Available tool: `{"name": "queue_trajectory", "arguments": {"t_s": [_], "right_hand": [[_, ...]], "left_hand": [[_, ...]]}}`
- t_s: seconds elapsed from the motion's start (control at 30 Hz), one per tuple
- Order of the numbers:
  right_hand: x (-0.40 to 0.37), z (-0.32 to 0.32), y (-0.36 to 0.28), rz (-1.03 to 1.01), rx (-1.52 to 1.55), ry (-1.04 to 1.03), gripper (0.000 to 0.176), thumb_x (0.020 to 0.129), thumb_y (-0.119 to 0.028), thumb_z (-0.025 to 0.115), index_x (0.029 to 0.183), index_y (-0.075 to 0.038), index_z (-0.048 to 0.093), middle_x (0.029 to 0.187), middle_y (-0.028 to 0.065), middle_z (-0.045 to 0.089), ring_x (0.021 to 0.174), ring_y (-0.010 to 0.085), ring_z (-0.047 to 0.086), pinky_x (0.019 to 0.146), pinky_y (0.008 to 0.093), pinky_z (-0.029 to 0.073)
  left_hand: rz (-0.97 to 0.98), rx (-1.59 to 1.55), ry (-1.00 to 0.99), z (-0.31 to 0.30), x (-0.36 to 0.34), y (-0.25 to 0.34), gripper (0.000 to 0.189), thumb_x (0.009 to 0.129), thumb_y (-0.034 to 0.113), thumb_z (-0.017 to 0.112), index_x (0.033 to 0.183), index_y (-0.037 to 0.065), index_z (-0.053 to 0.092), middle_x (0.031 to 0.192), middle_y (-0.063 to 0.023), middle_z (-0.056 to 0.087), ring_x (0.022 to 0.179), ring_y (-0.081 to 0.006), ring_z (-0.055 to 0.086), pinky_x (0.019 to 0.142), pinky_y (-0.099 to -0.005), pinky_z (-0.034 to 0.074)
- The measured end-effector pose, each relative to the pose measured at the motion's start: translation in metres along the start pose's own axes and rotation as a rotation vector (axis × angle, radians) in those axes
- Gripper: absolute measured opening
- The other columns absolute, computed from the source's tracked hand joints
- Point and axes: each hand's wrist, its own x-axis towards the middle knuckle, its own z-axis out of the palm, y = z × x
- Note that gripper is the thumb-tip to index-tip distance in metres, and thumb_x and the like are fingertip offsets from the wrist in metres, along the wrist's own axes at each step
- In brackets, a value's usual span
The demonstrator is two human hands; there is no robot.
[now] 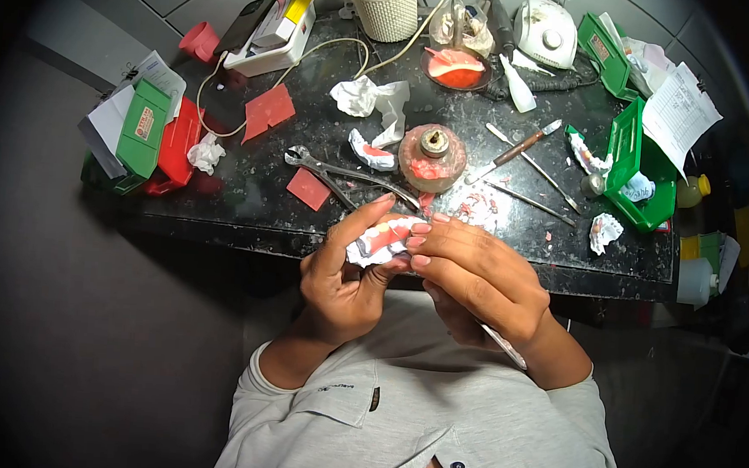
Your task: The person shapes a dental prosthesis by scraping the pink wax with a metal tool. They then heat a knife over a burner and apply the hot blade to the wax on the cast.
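Note:
In the head view, my left hand (341, 288) is closed around a white plaster dental model (363, 252) with pink wax and a row of teeth on it. It is held in front of the bench edge. My right hand (496, 280) lays its fingertips on the right end of the model. A slim, pale tool (505, 347) sticks out below the right palm; its other end is hidden. Beyond my hands, pliers (344, 174) and a glass spirit burner (432, 159) stand or lie on the bench.
The dark bench (249, 188) holds pink wax sheets (270, 113), another plaster model (372, 151), a wax knife (517, 151), thin metal instruments (531, 201) and wax shavings (477, 213). Green boxes (646, 203) with plaster pieces are at right. Red and green boxes (145, 130) sit at left.

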Motion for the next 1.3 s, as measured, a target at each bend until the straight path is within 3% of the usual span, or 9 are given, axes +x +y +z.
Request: {"name": "queue_trajectory", "arguments": {"t_s": [0.23, 1.3], "right_hand": [[-0.0015, -0.0003, 0.0023, -0.066, -0.048, -0.013, 0.027, 0.077, 0.006, 0.073, 0.104, 0.011, 0.068, 0.101, 0.0239, 0.070, 0.094, 0.0365, 0.073, 0.090, 0.0490, 0.060], [-0.0053, -0.0015, 0.0044, -0.080, -0.068, -0.049, 0.028, 0.076, 0.006, 0.072, 0.102, 0.013, 0.064, 0.102, 0.0247, 0.068, 0.090, 0.0355, 0.073, 0.082, 0.0459, 0.063]], "left_hand": [[-0.049, -0.056, -0.022, -0.0014, 0.0018, 0.0049, 0.051, 0.095, 0.010, 0.073, 0.138, -0.008, 0.052, 0.119, -0.0195, 0.071, 0.106, -0.0215, 0.071, 0.092, -0.0323, 0.058], [-0.100, -0.007, -0.027, -0.0014, 0.0044, 0.0071, 0.052, 0.095, 0.015, 0.073, 0.137, -0.008, 0.053, 0.115, -0.0173, 0.072, 0.103, -0.0191, 0.072, 0.087, -0.0296, 0.059]]}}
